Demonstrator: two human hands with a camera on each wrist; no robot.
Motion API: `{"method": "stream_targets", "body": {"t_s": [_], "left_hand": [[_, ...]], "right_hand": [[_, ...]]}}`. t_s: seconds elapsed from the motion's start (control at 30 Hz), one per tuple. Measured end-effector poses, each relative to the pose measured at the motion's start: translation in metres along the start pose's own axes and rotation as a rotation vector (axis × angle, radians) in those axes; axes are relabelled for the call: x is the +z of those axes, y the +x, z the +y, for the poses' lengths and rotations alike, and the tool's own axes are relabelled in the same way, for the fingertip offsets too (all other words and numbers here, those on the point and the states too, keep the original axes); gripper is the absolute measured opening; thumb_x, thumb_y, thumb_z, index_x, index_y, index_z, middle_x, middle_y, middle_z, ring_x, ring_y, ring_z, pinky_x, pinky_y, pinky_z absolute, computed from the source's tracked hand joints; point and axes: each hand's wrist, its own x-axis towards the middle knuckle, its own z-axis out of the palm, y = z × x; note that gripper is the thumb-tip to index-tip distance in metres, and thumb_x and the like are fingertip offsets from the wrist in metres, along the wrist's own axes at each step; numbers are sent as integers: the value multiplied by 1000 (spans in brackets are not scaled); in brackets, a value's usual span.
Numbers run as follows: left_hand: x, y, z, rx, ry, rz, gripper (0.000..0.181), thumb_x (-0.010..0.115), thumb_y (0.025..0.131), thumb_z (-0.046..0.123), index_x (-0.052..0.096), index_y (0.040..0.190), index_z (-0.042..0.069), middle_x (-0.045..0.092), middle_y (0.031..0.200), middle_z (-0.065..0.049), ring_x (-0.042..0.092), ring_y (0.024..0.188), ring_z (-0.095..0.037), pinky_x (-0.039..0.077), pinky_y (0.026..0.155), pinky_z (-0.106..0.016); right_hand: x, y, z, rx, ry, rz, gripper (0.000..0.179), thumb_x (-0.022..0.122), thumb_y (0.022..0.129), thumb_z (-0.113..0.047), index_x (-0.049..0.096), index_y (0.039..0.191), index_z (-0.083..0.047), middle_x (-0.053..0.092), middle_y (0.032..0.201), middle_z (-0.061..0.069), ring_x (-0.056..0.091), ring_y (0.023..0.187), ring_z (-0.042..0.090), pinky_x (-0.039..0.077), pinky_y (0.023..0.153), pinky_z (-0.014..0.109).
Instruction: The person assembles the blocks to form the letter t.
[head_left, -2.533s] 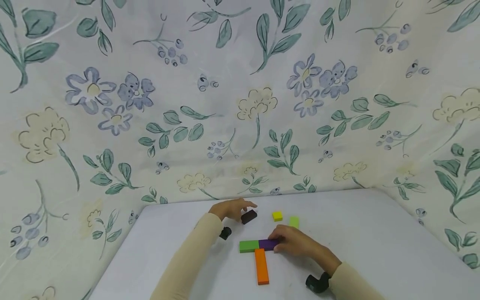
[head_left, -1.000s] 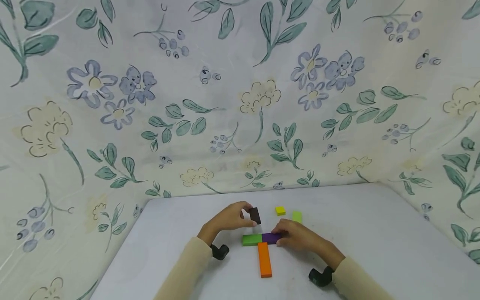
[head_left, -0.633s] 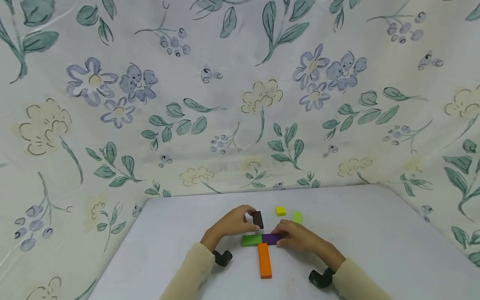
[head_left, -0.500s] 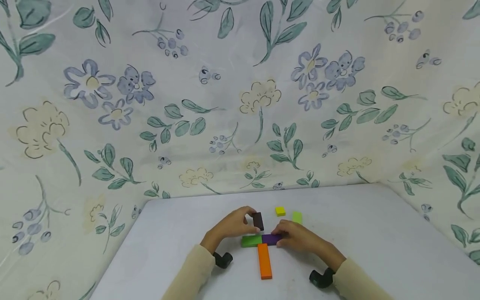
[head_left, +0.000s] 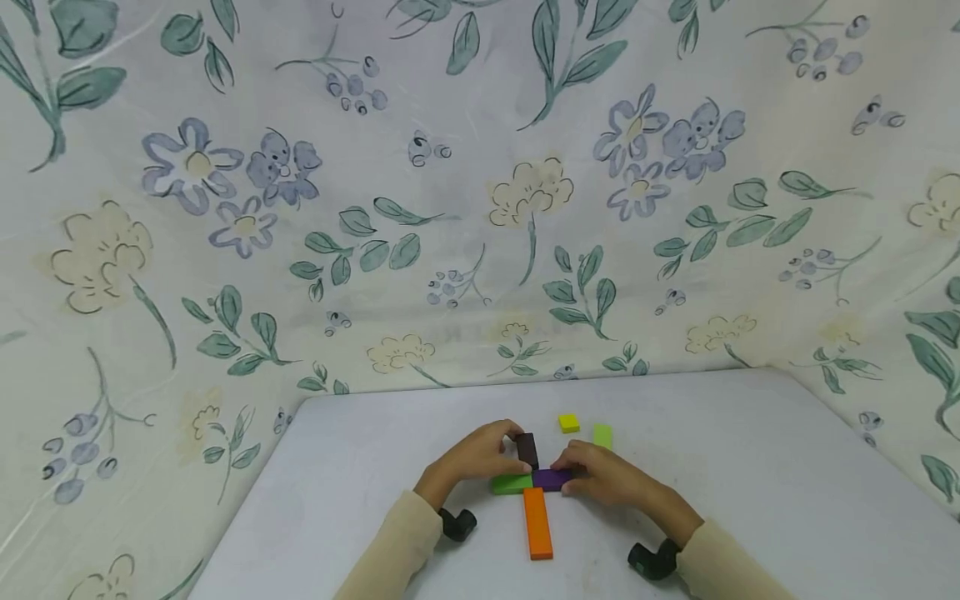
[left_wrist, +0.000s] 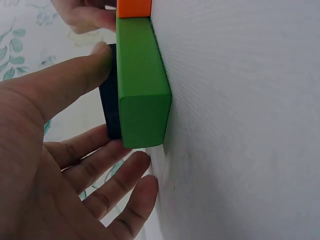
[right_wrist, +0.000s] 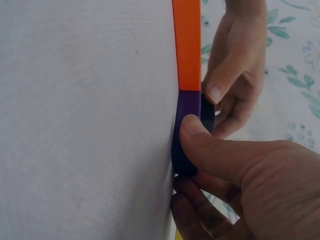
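Note:
My left hand (head_left: 480,454) pinches a dark brown block (head_left: 528,451) between thumb and fingers, tilted up on end just behind the seam of two others. Those two are a green block (head_left: 512,485) and a purple block (head_left: 550,480), lying end to end in a row on the white table. With thumb and fingertips, my right hand (head_left: 603,475) grips the purple block's right end; the right wrist view shows the thumb (right_wrist: 192,127) on its near side. An orange block (head_left: 537,525) extends from the seam towards me. The dark block is partly hidden behind the green one in the left wrist view.
Behind the hands lie a small yellow block (head_left: 569,423) and a lime-green block (head_left: 602,436), the latter partly covered by my right hand. A floral cloth (head_left: 450,333) hangs behind the white table (head_left: 720,467). Black wrist cameras hang below both wrists.
The dark brown block lay flat at the back left; my left hand has picked it up, turned it on end and brought it right and nearer to the row. My right hand keeps its hold.

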Motion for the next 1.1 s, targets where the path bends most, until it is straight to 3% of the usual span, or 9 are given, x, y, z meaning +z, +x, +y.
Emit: {"method": "stream_targets", "body": {"t_s": [0.77,1.1], "left_hand": [[5,1,-2,-39,40,-20,57,77,86,43,59,133,16,63,129,-1,55,110,-16,50,102,-40],[3,-2,1,-18,62,-36,57,77,86,42,61,132,12,63,129,-3,55,114,-18,51,102,-40]], "right_hand": [[1,1,0,25,-6,-8,26,74,90,-20,72,115,-12,63,100,-6,52,88,5,50,82,21],[1,0,-1,28,-3,-7,26,75,89,-19,72,114,-11,63,100,-5,52,87,4,51,83,22]]}}
